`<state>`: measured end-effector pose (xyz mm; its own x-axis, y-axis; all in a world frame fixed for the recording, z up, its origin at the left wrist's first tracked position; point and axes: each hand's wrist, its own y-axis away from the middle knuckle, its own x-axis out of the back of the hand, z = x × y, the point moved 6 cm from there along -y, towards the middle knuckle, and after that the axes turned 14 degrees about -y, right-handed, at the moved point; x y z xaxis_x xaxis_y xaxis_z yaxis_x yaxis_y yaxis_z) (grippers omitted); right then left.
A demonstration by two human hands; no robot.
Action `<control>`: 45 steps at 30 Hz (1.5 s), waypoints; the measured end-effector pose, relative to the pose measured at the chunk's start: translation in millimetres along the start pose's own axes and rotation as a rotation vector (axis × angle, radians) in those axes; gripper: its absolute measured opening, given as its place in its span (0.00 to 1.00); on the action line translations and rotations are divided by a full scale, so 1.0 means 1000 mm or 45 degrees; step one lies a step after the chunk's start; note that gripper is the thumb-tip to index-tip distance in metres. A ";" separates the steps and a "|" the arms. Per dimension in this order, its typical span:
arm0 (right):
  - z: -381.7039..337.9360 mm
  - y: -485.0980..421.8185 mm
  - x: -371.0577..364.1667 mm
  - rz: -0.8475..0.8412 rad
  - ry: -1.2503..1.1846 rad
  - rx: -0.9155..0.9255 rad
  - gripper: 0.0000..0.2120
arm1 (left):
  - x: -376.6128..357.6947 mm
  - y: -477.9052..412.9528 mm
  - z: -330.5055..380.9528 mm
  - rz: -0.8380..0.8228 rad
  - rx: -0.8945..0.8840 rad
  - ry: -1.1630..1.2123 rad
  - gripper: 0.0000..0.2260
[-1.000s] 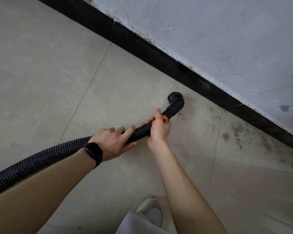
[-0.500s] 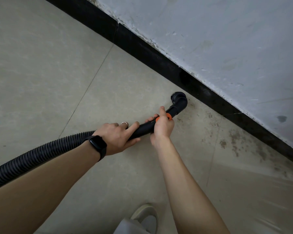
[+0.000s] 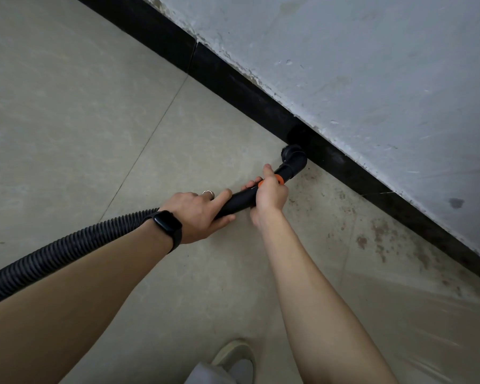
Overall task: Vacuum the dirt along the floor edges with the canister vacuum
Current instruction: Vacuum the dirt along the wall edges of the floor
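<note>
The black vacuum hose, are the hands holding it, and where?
Yes. The left hand grips the smooth tube; the right hand grips it by the orange ring.

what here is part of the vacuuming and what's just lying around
Job:
hose
wand, gripped by left hand and right hand
nozzle near the baseboard
dirt

Not the job:
watch
ring
shoe
plastic film

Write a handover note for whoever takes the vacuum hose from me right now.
Left hand grips the black wand where the ribbed hose joins it.
Right hand grips the wand at the orange collar.
Nozzle sits at the foot of the black skirting.
Floor edge to the left looks clear; brown spots to the right are left to vacuum.
</note>
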<state>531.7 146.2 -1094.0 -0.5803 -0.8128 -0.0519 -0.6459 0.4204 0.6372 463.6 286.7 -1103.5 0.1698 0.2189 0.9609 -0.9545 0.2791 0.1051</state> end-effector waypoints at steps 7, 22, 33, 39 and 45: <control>0.009 0.004 -0.014 -0.032 0.014 -0.024 0.10 | 0.005 0.009 -0.014 0.005 0.046 -0.007 0.24; 0.092 0.102 0.068 0.048 -0.376 -0.211 0.15 | 0.017 0.121 -0.009 0.130 -0.356 -0.171 0.26; 0.098 0.106 0.127 0.137 -0.394 -0.155 0.24 | 0.011 0.132 0.038 0.066 -0.469 -0.144 0.23; 0.088 0.088 0.127 0.126 -0.439 -0.100 0.18 | 0.011 0.117 0.050 0.021 -0.426 -0.166 0.20; 0.080 0.070 0.117 0.042 -0.378 -0.061 0.21 | 0.006 0.105 0.050 -0.050 -0.338 -0.191 0.24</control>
<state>379.0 112.7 -1117.4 -0.7246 -0.6428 -0.2485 -0.6042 0.4191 0.6777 351.9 270.9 -1073.9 0.1479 0.0680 0.9867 -0.8473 0.5232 0.0910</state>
